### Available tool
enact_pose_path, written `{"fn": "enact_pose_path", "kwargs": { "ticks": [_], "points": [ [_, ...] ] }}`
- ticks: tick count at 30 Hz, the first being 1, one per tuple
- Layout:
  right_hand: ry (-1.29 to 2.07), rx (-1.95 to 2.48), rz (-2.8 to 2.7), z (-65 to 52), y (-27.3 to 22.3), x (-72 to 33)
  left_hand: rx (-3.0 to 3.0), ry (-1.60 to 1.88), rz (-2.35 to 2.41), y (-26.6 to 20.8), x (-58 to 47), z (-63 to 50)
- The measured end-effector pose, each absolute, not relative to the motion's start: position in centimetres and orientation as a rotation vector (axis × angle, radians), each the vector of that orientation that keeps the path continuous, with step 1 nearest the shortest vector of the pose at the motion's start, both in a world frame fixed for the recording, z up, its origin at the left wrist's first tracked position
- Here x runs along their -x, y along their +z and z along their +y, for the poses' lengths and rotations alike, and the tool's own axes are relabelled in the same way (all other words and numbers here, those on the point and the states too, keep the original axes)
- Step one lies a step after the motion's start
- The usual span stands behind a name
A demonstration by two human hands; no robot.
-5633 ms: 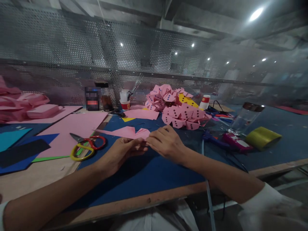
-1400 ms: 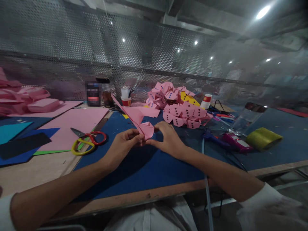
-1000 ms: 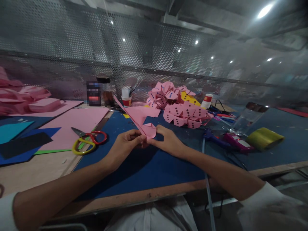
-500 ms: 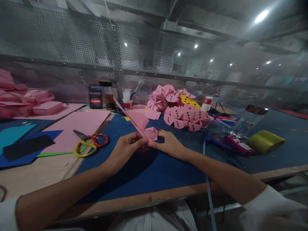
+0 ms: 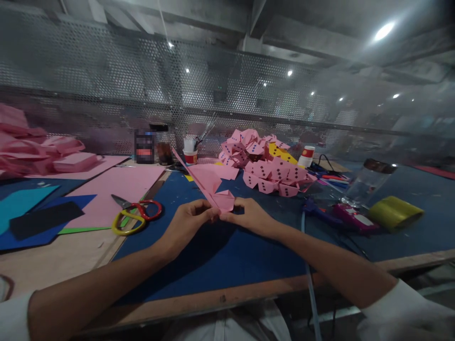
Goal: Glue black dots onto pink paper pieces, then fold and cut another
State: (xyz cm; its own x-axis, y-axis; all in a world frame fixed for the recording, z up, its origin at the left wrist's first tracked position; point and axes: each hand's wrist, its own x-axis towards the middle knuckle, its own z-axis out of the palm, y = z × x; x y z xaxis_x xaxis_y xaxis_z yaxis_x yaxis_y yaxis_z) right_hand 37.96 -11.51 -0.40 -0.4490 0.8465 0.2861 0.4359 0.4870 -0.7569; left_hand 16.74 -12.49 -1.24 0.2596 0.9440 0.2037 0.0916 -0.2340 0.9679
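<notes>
A folded piece of pink paper (image 5: 206, 182) is held between my two hands above the blue table surface (image 5: 199, 270). My left hand (image 5: 190, 220) pinches its lower left edge between thumb and fingers. With thumb and fingers, my right hand (image 5: 249, 214) grips the small folded end on the right. One long, narrow flap of the paper slants up to the left. Some of my fingertips are hidden behind the paper. Scissors (image 5: 130, 218) with a red and a yellow handle lie to the left of my left hand.
Dotted pink folded shapes (image 5: 273, 175) are heaped behind my hands. On the right lie a purple glue gun (image 5: 323, 210), a clear jar (image 5: 369, 182) and a yellow roll (image 5: 395, 214). Pink sheets (image 5: 117, 189) and a black piece (image 5: 46, 219) lie left. A paper cup (image 5: 190, 155) holds tools.
The whole view has shifted slightly, with the table's contents a little lower and to the right. Both hands keep their grip on the pink paper, whose folded end looks slightly turned.
</notes>
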Motion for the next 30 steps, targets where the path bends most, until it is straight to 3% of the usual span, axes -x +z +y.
{"fn": "enact_pose_path", "kwargs": {
  "ticks": [12,30],
  "points": [
    [0.924,0.977,-2.078,-11.58,-0.23,-38.05,-1.526,1.104,0.968,-1.21,-16.67,-12.36],
    [0.818,0.950,-2.099,-11.65,-0.31,-38.11,-1.495,1.074,0.930,-1.45,-16.67,-12.47]
  ]
}}
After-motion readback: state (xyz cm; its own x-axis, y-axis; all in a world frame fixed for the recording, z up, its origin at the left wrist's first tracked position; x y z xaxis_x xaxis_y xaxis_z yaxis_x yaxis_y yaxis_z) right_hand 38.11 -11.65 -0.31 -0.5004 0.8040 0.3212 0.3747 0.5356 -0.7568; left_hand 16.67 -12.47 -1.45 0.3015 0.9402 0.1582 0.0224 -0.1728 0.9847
